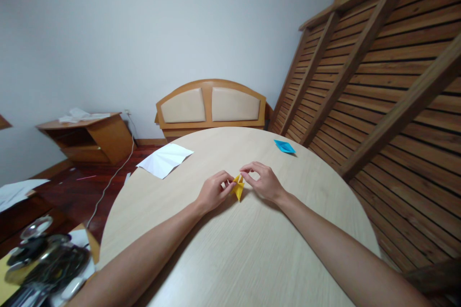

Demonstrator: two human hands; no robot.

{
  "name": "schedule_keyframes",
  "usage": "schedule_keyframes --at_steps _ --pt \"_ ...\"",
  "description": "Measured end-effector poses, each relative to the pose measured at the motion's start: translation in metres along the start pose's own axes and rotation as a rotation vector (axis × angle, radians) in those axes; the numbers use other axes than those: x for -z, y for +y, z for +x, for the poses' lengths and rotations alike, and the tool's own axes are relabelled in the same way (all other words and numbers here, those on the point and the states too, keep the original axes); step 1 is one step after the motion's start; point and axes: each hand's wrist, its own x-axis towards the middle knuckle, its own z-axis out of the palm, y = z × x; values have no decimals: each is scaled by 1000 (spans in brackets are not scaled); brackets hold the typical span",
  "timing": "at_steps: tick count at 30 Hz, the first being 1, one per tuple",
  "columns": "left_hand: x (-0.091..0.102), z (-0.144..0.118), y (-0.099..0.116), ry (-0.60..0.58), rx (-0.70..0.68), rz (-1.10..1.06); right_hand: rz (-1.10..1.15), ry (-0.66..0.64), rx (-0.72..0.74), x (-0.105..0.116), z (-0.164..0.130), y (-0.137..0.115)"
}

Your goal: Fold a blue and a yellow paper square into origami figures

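Note:
A small piece of folded yellow paper (238, 192) stands between my hands near the middle of the round table, one point facing down towards me and narrow tips upward. My left hand (215, 192) pinches its left side between thumb and fingers. At its upper right tip, my right hand (262, 181) has thumb and forefinger closed together on the paper. Farther back on the right lies a folded blue paper boat-like shape (285, 147), apart from both hands. A creased white sheet of paper (164, 159) rests at the table's left edge.
The round pale table (288, 259) fills the foreground. A slatted wooden frame (360, 81) leans close along the right. Behind stands a padded headboard (212, 105). At left are a wooden cabinet (108, 139), a white cable (111, 182) and cluttered items in plastic (54, 264).

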Motion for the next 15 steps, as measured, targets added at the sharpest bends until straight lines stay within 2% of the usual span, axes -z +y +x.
schedule_keyframes --at_steps 11,15 --pt "-1 0 -1 -1 -7 11 -27 24 10 0 1 -2" --pt "-1 0 -2 -2 -13 16 -7 -7 8 0 1 -3"
